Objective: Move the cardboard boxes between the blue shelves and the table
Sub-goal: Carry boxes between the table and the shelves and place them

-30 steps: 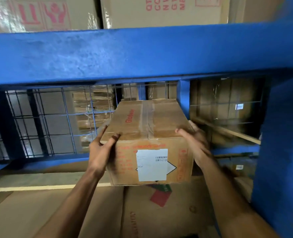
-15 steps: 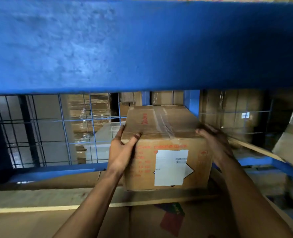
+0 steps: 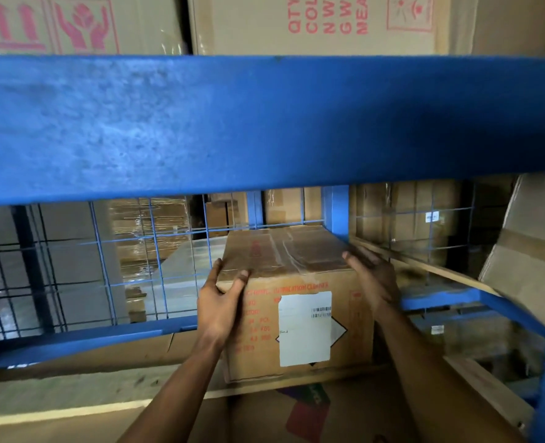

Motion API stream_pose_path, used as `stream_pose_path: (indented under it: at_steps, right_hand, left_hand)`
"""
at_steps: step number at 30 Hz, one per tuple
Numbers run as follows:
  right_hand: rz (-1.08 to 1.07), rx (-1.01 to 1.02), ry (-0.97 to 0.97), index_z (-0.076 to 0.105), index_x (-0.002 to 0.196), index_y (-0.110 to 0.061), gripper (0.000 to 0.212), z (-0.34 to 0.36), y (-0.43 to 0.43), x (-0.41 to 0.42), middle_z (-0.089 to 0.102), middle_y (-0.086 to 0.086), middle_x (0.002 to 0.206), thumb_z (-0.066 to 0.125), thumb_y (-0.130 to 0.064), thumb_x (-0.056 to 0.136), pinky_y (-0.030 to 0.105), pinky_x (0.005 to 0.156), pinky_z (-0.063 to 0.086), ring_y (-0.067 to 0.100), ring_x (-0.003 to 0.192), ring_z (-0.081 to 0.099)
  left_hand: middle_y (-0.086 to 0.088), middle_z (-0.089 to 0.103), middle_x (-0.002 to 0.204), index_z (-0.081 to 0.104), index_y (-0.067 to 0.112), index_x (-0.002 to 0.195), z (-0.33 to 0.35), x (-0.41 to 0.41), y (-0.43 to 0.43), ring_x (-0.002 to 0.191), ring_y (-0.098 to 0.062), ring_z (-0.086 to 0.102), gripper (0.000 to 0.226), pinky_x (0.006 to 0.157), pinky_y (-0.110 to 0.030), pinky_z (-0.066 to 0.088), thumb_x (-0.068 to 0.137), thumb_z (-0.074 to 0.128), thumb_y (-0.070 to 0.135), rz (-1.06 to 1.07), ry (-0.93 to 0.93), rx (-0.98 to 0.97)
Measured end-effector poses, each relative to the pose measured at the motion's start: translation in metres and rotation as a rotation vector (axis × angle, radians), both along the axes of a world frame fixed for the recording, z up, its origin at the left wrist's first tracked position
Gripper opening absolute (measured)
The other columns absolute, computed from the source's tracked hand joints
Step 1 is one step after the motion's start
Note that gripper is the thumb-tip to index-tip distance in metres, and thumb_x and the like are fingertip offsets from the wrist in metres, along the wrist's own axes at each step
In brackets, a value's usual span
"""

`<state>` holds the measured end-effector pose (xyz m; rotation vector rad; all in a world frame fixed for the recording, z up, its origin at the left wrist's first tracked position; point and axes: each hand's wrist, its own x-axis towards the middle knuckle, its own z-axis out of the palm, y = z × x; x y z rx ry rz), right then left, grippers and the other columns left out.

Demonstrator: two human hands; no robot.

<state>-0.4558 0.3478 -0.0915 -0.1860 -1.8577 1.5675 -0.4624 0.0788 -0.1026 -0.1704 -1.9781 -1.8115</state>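
Observation:
A taped cardboard box (image 3: 296, 266) with red print and a white label on its front sits inside the lower bay of the blue shelf, below the thick blue beam (image 3: 264, 123). My left hand (image 3: 221, 305) grips its near left top corner, thumb on the front face. My right hand (image 3: 372, 276) lies flat against its right top edge. The box rests on the shelf floor, with flattened cardboard (image 3: 344, 417) lying just in front of it. Its underside is hidden.
A wire mesh back panel (image 3: 105, 263) closes the bay behind the box, with wrapped stacks beyond it. A blue upright (image 3: 336, 212) stands behind the box. Another box (image 3: 527, 251) leans at the right. Large boxes (image 3: 312, 24) sit on the shelf above.
The box has gone deeper into the lower bay and sits lower against the shelf floor. Both hands stayed on its top corners. My view tilted up, so the upper boxes show again.

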Motion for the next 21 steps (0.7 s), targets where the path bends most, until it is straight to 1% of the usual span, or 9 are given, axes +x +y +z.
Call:
stream_pose_path:
  at_steps: [3, 7, 9, 11, 13, 15, 17, 18, 21]
  right_hand:
    - [-0.145, 0.076, 0.003, 0.038, 0.152, -0.022, 0.092, -0.01, -0.017, 0.005, 0.051, 0.009, 0.148, 0.069, -0.066, 0.077, 0.046, 0.106, 0.047, 0.029, 0.133, 0.05]
    - [-0.17, 0.28, -0.062, 0.004, 0.16, -0.027, 0.119, -0.05, -0.024, 0.016, 0.023, 0.009, 0.164, 0.08, -0.055, 0.073, 0.052, 0.111, 0.036, 0.034, 0.147, 0.029]
    - [-0.166, 0.318, -0.08, -0.005, 0.159, -0.03, 0.13, -0.073, -0.025, 0.018, 0.012, 0.004, 0.167, 0.083, -0.056, 0.067, 0.055, 0.114, 0.031, 0.032, 0.15, 0.021]
    - [-0.155, 0.364, -0.092, -0.015, 0.157, -0.033, 0.137, -0.088, -0.027, 0.02, -0.005, -0.003, 0.168, 0.085, -0.055, 0.065, 0.053, 0.118, 0.023, 0.028, 0.153, 0.011]
    - [-0.165, 0.476, -0.08, -0.024, 0.153, -0.036, 0.141, -0.1, -0.03, 0.021, -0.02, -0.007, 0.164, 0.086, -0.053, 0.066, 0.049, 0.12, 0.015, 0.023, 0.153, -0.002]
    - [-0.223, 0.633, -0.046, -0.022, 0.154, -0.032, 0.142, -0.111, -0.032, 0.022, -0.02, -0.001, 0.164, 0.086, -0.054, 0.064, 0.047, 0.12, 0.01, 0.024, 0.153, -0.008]
    - [-0.242, 0.691, -0.042, -0.009, 0.158, -0.021, 0.141, -0.119, -0.033, 0.022, -0.01, 0.01, 0.166, 0.087, -0.056, 0.061, 0.047, 0.12, 0.009, 0.029, 0.153, -0.006]
    - [-0.244, 0.697, -0.052, -0.006, 0.158, -0.018, 0.14, -0.122, -0.035, 0.022, -0.008, 0.012, 0.166, 0.087, -0.057, 0.061, 0.047, 0.12, 0.008, 0.03, 0.153, -0.006]
    - [-0.231, 0.681, -0.092, -0.012, 0.157, -0.017, 0.136, -0.124, -0.043, 0.027, -0.014, 0.009, 0.166, 0.083, -0.055, 0.069, 0.043, 0.122, 0.001, 0.028, 0.153, -0.012]
  left_hand:
    - [0.01, 0.063, 0.121, 0.024, 0.034, 0.156, -0.007, 0.01, 0.002, 0.101, -0.002, 0.061, 0.085, 0.094, -0.029, 0.049, 0.086, 0.072, 0.045, 0.033, 0.098, -0.094]
    - [0.018, 0.039, 0.147, -0.002, 0.042, 0.157, -0.036, 0.026, 0.002, 0.13, -0.005, 0.041, 0.115, 0.109, -0.039, 0.038, 0.079, 0.082, 0.038, 0.037, 0.155, -0.243]
    - [0.019, 0.031, 0.152, -0.014, 0.044, 0.154, -0.053, 0.028, -0.002, 0.136, -0.005, 0.034, 0.128, 0.11, -0.043, 0.037, 0.074, 0.086, 0.035, 0.037, 0.137, -0.319]
    - [0.011, 0.017, 0.164, -0.022, 0.044, 0.152, -0.066, 0.03, -0.006, 0.147, -0.013, 0.025, 0.138, 0.113, -0.049, 0.037, 0.07, 0.089, 0.037, 0.056, 0.154, -0.411]
    - [0.004, -0.004, 0.168, -0.026, 0.036, 0.153, -0.079, 0.031, -0.009, 0.154, -0.018, 0.006, 0.141, 0.119, -0.051, 0.028, 0.069, 0.087, 0.043, 0.119, 0.205, -0.602]
    - [-0.002, -0.022, 0.165, -0.023, 0.02, 0.155, -0.091, 0.034, -0.012, 0.154, -0.019, -0.012, 0.131, 0.123, -0.047, 0.014, 0.076, 0.074, 0.057, 0.208, 0.301, -0.859]
    - [-0.007, -0.024, 0.164, -0.018, 0.011, 0.156, -0.096, 0.038, -0.013, 0.153, -0.021, -0.016, 0.12, 0.124, -0.043, 0.007, 0.08, 0.056, 0.068, 0.235, 0.318, -1.0]
    - [-0.008, -0.023, 0.165, -0.017, 0.009, 0.156, -0.097, 0.038, -0.013, 0.153, -0.023, -0.015, 0.119, 0.124, -0.042, 0.006, 0.081, 0.054, 0.068, 0.244, 0.305, -1.033]
    - [-0.009, -0.024, 0.164, -0.017, 0.01, 0.156, -0.099, 0.038, -0.011, 0.153, -0.024, -0.016, 0.128, 0.122, -0.039, 0.002, 0.078, 0.074, 0.053, 0.303, 0.272, -1.091]
